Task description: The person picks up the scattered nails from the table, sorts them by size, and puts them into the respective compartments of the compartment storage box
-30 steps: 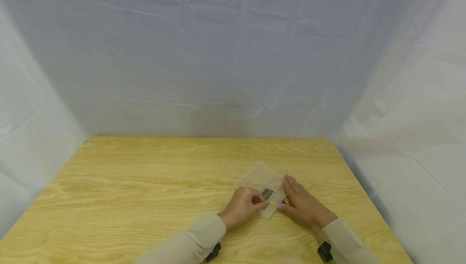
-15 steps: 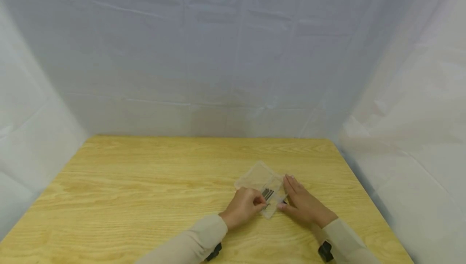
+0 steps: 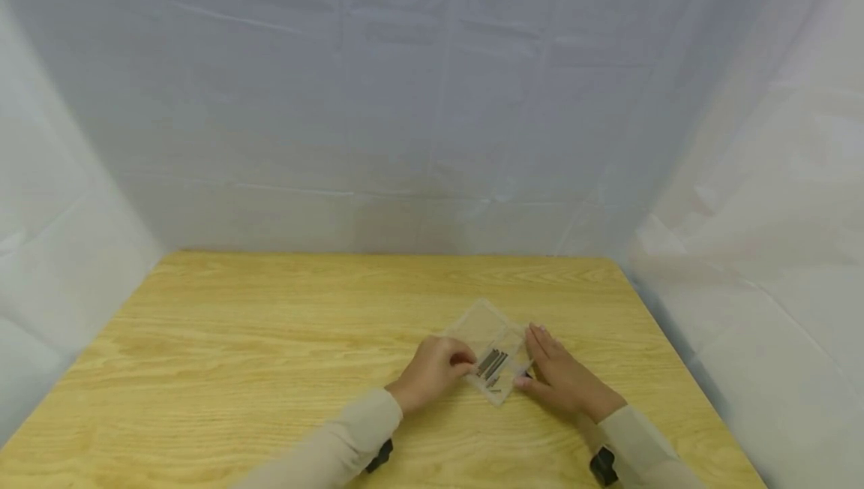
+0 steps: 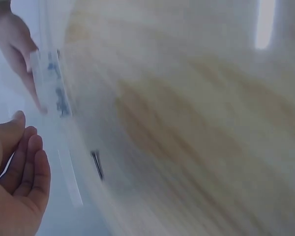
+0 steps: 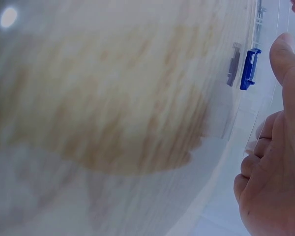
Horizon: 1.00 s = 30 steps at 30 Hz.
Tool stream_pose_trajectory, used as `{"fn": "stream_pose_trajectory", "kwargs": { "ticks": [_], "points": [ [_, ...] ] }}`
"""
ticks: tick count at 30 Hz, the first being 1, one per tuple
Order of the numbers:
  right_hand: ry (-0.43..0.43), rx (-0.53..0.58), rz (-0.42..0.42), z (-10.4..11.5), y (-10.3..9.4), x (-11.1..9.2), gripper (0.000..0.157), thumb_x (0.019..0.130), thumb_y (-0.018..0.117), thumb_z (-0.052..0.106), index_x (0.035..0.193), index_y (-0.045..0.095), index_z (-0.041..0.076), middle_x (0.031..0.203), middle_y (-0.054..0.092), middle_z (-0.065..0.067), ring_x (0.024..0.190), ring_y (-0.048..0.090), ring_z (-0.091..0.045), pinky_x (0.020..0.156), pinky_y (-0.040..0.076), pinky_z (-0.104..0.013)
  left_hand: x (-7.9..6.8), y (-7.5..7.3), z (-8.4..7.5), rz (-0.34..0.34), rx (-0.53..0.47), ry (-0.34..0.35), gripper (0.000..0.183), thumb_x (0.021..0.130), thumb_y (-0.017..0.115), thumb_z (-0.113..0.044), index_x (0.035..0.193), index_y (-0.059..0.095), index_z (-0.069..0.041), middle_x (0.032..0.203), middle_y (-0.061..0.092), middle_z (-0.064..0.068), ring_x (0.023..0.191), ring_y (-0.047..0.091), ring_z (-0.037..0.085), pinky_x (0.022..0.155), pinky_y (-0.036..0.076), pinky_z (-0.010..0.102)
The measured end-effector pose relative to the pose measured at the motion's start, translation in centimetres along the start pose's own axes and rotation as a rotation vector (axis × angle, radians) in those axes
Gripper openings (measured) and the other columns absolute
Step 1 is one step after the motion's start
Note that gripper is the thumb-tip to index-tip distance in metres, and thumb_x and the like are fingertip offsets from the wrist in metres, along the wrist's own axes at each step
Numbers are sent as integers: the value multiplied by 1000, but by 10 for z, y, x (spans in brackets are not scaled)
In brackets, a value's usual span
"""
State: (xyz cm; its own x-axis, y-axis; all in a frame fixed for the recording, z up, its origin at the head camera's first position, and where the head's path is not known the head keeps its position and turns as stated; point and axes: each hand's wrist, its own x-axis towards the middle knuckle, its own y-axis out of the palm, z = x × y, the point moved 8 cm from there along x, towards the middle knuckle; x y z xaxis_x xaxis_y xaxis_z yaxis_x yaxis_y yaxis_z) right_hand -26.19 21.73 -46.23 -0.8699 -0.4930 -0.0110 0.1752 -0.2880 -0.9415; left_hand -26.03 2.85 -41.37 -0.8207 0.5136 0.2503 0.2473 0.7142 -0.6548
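A clear plastic box (image 3: 498, 393) with its lid (image 3: 478, 324) folded back lies on the table, right of the middle. Thin dark metal rods (image 3: 490, 363) lie in its near compartment. My left hand (image 3: 432, 370) hovers at the box's left edge, thumb and fingertips close together; in the left wrist view nothing shows between them. Beside it there, two thin dark pins (image 4: 97, 165) lie side by side. My right hand (image 3: 565, 378) rests against the box's right side with straight fingers and thumb spread. A blue latch (image 5: 250, 69) sits near that thumb.
The wooden table (image 3: 270, 331) extends to the left and behind the box. White sheeting (image 3: 418, 99) hangs at the back and on both sides. Each wrist carries a dark strapped device (image 3: 603, 466).
My left hand has moved left from over the box to its left edge, so more of the dark rods show. The right hand and the box stay in place.
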Motion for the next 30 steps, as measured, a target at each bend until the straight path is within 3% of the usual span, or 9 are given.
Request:
{"fn": "stream_pose_trajectory", "kwargs": {
  "ticks": [7, 13, 23, 30],
  "points": [
    [-5, -5, 1, -1, 1, 0, 85, 97, 49, 49, 149, 13, -7, 156, 12, -25, 144, 11, -40, 114, 18, -54, -6, -22, 18, -19, 54, -34, 10, 86, 71, -9, 94, 73, -3, 89, 71, 3, 78, 63, 9, 68, 51, 21],
    [-4, -6, 1, 0, 0, 0, 84, 97, 49, 48, 149, 13, -7, 156, 12, -25, 144, 11, -40, 114, 17, -53, -13, -31, 33, 28, 72, -67, 12, 86, 71, -10, 96, 72, -2, 92, 71, 6, 81, 63, 13, 70, 52, 25],
    [4, 6, 22, 3, -1, -1, 84, 97, 49, 47, 149, 13, -7, 157, 11, -25, 144, 10, -40, 114, 16, -53, -21, -29, 47, 146, 79, -87, 23, 81, 76, -7, 100, 70, 5, 100, 69, 14, 89, 65, 24, 78, 54, 33],
    [-1, -8, 17, 3, -1, 0, 83, 97, 49, 47, 149, 13, -7, 156, 11, -25, 144, 10, -41, 114, 17, -53, -19, -27, 57, 159, 56, -50, 21, 81, 76, -10, 99, 71, 1, 95, 70, 8, 83, 64, 18, 73, 53, 27]
  ]
}}
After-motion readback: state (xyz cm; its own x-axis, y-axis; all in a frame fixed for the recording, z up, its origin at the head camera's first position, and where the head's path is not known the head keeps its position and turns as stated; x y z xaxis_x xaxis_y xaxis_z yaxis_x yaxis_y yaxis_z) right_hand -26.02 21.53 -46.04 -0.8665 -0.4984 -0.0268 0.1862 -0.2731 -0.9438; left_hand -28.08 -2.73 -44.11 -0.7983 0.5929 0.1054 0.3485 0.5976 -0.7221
